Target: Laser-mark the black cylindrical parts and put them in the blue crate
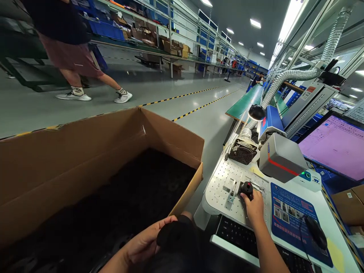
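Note:
My right hand [255, 206] is closed around a small black round part [247, 189] with holes in its top, where a red light spot shows. The part sits at a metal fixture [232, 191] on a perforated plate [217, 189], in front of a grey marking head [281, 157]. Low in the view, over the near edge of a cardboard box, my left hand [145, 239] has its fingers curled on a dark rounded piece [170, 233]. That piece blends into the dark clothing behind it, so its full shape cannot be made out.
The large cardboard box [113, 132] at left holds a dark mass of black items [136, 193]. A keyboard [237, 233], a blue mat [292, 220], a mouse [316, 232], a fan [243, 152] and a monitor [335, 142] surround the plate. Another person [71, 57] walks beyond the box.

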Tool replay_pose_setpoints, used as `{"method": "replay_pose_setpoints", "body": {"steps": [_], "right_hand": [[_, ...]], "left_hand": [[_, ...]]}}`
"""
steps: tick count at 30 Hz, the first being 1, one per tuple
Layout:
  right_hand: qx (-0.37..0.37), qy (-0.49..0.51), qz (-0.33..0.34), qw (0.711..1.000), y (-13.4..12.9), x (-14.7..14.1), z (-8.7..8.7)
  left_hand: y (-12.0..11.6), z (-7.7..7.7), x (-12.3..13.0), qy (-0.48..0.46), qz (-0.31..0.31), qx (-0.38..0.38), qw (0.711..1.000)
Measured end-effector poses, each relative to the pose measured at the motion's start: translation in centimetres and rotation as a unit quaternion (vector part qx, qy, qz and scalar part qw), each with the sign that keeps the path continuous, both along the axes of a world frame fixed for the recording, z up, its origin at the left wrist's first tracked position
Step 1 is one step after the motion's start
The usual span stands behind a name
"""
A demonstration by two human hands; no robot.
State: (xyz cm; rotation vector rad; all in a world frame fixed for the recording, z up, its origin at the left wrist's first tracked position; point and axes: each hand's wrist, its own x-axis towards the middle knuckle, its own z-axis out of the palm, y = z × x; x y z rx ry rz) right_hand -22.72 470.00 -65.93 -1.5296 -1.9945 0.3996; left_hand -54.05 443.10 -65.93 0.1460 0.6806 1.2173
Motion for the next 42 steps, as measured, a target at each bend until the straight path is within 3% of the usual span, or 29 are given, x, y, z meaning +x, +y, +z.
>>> {"method": "replay_pose_setpoints", "body": {"steps": [5,10,21,27,31,36,39,42], "right_hand": [[-0.004,-0.011,0.006,1.000,-0.3,0.3,-0.2],[0.019,-0.034,-0.033,0.999,-0.9,0.7,-0.8],[0.040,-0.077,-0.050,0.995,-0.9,0.4,-1.5],[0.036,-0.028,-0.052,0.998,-1.5,0.5,-1.2],[0.076,0.021,-0.029,0.996,-5.3,2.3,-1.6],[0.154,0.051,0.053,0.985,-13.9,5.9,-3.1],[0.126,0.030,0.095,0.987,-17.6,7.2,-3.8],[0.096,0.006,0.109,0.989,-19.0,7.7,-4.6]], "left_hand": [[0.0,0.5,0.2,-0.005,0.012,0.003,1.000],[-0.1,1.0,0.5,0.011,0.021,-0.004,1.000],[0.1,0.5,0.4,0.020,0.027,-0.004,0.999],[-0.1,-0.1,0.6,0.047,0.040,0.005,0.998],[-0.3,-0.4,0.5,0.055,0.036,-0.001,0.998],[-0.3,-0.7,0.8,0.053,0.045,-0.003,0.998],[-0.1,-1.2,0.6,0.055,0.047,-0.008,0.997],[0.0,-1.9,0.3,0.078,0.042,-0.020,0.996]]}}
